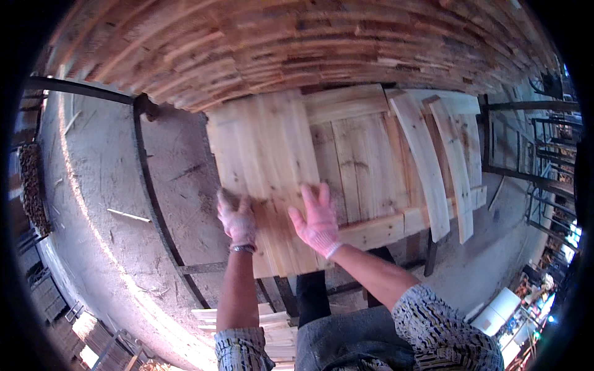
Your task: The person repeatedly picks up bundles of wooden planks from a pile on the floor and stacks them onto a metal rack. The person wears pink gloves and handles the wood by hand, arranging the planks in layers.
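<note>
Dark metal frame bench, pale wooden boards lying across it

No packages, labels, signs or screens anywhere here that I can make out, just bare wood.
</note>
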